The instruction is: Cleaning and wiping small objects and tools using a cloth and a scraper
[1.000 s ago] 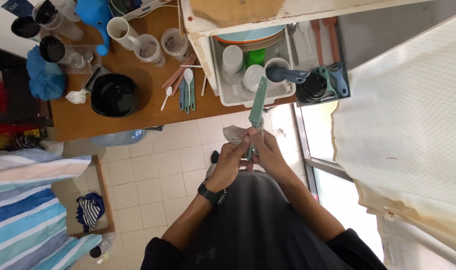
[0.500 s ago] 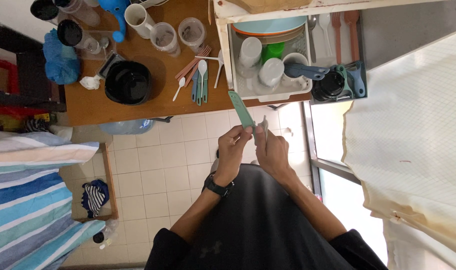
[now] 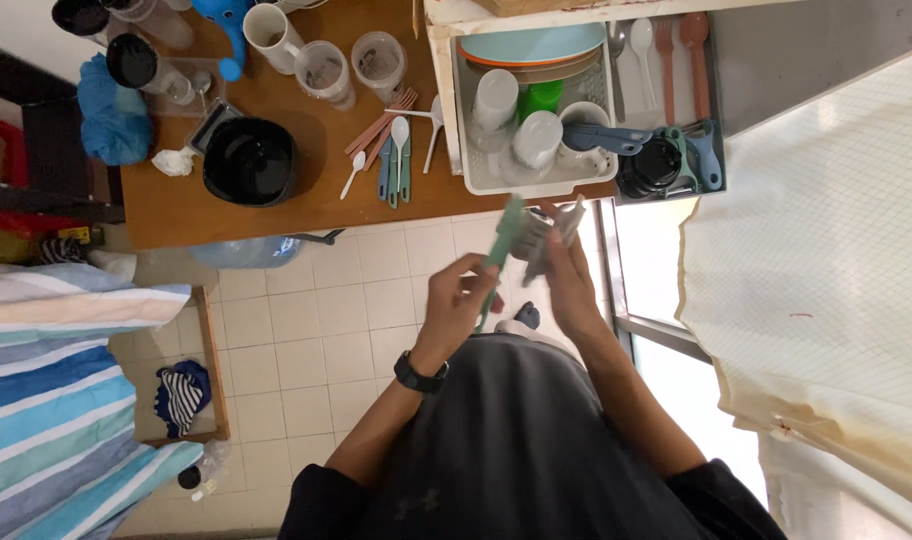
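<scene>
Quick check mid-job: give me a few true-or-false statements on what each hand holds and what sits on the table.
1. The left hand grips a long flat green plastic utensil. True.
2. The right hand is bare and empty. False: it holds a crumpled grey cloth.
3. A round black bowl sits on the brown wooden table. True.
4. The white dish rack is empty. False: it holds cups and plates.

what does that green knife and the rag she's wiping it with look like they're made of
The green knife, in the left hand, looks like matte plastic or a coated blade: one flat sage colour, no metal glint. The rag, in the right hand, looks like soft grey cloth, crumpled and limp. Motion blur leaves both uncertain.
</scene>
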